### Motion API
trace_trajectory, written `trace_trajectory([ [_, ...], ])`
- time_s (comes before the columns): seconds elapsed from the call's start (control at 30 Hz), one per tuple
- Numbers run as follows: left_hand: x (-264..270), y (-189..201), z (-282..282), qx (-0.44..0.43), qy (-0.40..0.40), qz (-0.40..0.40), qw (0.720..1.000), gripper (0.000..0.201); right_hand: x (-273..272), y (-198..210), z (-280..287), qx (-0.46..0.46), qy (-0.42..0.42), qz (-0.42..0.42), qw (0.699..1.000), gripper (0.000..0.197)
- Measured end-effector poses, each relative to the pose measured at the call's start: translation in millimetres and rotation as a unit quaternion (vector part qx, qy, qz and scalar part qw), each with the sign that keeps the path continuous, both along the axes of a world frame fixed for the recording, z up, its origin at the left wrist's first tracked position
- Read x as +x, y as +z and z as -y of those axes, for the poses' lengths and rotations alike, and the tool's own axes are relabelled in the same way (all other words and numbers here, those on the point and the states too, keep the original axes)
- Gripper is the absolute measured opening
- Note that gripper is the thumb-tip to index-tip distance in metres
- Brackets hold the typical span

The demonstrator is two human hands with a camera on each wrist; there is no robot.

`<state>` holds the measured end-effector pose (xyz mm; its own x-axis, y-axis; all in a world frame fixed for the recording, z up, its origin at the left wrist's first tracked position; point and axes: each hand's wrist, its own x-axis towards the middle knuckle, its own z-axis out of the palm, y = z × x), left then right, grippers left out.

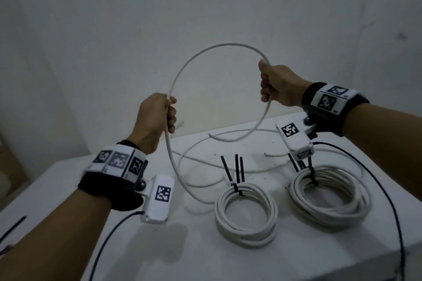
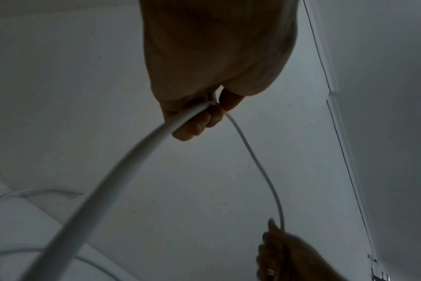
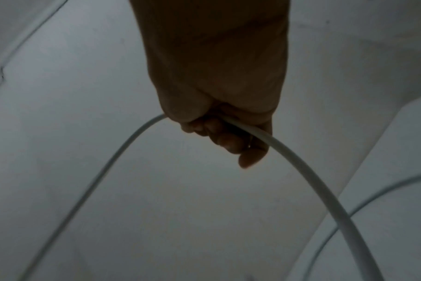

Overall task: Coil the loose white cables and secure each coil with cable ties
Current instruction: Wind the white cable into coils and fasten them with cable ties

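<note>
A loose white cable [image 1: 206,51] arches in the air between both hands above the white table [image 1: 68,189]. My left hand [image 1: 159,114] grips it at the arch's left foot, fingers curled round it [image 2: 197,121]. My right hand [image 1: 274,85] grips the arch's right side, fingers wrapped round it [image 3: 231,136]. From the left hand the cable drops to the table and trails in loose loops [image 1: 205,166]. Two finished white coils lie on the table: a smaller one [image 1: 246,212] and a larger one [image 1: 328,196], each bound with black cable ties [image 1: 237,173].
A black cable tie [image 1: 13,227] lies at the far left edge. Thin black camera leads [image 1: 388,201] run from both wrists across the table. A white wall stands close behind the table's far edge.
</note>
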<state>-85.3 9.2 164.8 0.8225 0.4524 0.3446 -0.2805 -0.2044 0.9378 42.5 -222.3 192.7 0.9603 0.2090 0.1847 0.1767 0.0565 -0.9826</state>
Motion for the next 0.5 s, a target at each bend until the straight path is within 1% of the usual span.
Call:
trace_trajectory([
  [0.07, -7, -6, 13, 0.023, -0.02, -0.012, 0.999, 0.017, -20, 10, -2, 0.077, 0.032, -0.021, 0.996, 0.045],
  [0.13, -10, -14, 20, 0.024, -0.016, -0.011, 1.0, 0.011, -34, 13, -8, 0.135, 0.057, -0.038, 0.988, 0.047],
  [0.17, -13, -16, 25, 0.019, -0.005, -0.001, 1.0, 0.009, -44, 14, -9, 0.167, 0.058, -0.044, 0.983, 0.047],
  [0.27, -23, -20, 35, 0.0, 0.045, 0.039, 0.998, 0.012, -70, 12, -12, 0.26, 0.045, -0.081, 0.961, 0.047],
  [0.37, -31, -20, 37, -0.062, 0.061, 0.065, 0.994, 0.014, -96, -9, -21, 0.312, 0.064, -0.139, 0.938, 0.05],
  [0.43, -35, -19, 34, -0.101, 0.048, 0.058, 0.992, 0.018, -111, -29, -27, 0.348, 0.09, -0.18, 0.916, 0.056],
  [0.47, -37, -20, 32, -0.101, 0.051, 0.049, 0.992, 0.021, -116, -37, -29, 0.359, 0.097, -0.188, 0.909, 0.057],
  [0.5, -38, -23, 29, -0.084, 0.07, 0.039, 0.993, 0.025, -121, -44, -30, 0.365, 0.099, -0.184, 0.907, 0.057],
])
